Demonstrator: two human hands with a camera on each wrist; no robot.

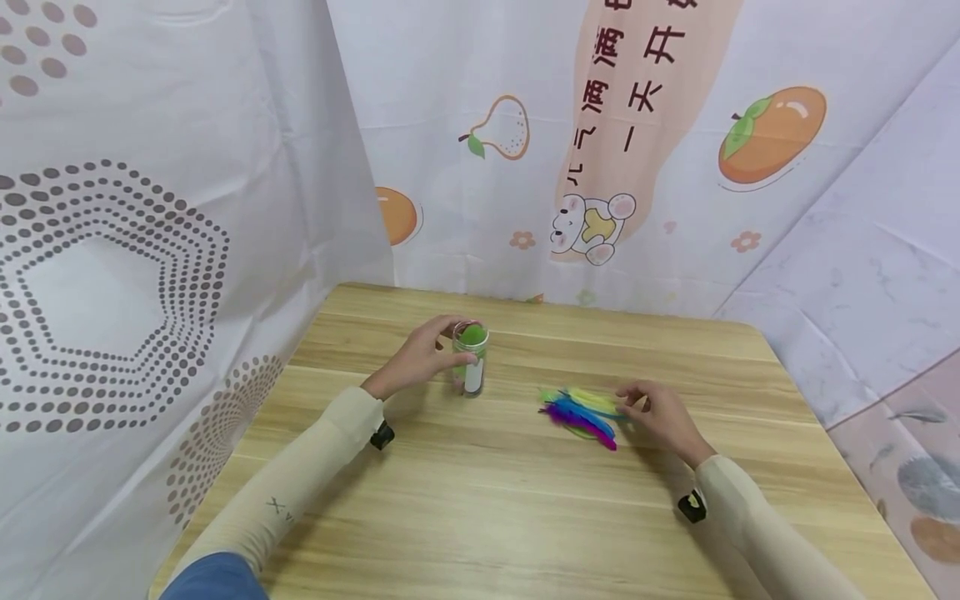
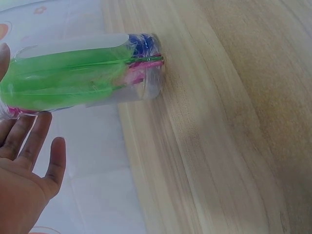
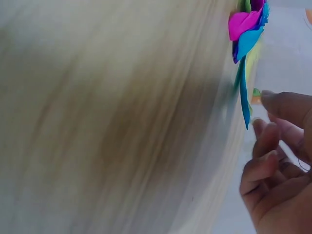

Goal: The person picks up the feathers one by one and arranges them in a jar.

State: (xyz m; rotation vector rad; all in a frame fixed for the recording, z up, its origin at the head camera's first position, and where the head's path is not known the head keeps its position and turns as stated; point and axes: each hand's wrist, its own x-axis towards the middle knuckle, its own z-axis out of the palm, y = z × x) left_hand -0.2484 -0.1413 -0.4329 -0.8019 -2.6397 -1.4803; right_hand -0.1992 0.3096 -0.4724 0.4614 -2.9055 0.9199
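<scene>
My left hand (image 1: 425,357) grips a clear jar (image 1: 474,377), thumb on the near side and fingers behind it. Bright green feathers (image 2: 63,78) fill the jar, with pink and blue bits by its base; a white label runs down its side. To the right, a small pile of coloured feathers (image 1: 581,410) in purple, blue, yellow and green lies on the table. My right hand (image 1: 660,417) hovers at the pile's right end, fingers bent and thumb apart. A blue feather (image 3: 244,92) points toward its fingertips, with nothing pinched between them.
Both hands work over a wood-grain table (image 1: 480,517). A printed white curtain (image 1: 660,217) hangs behind its far edge, and a dotted cloth (image 1: 150,250) hangs along the left. Small black cameras sit under both wrists.
</scene>
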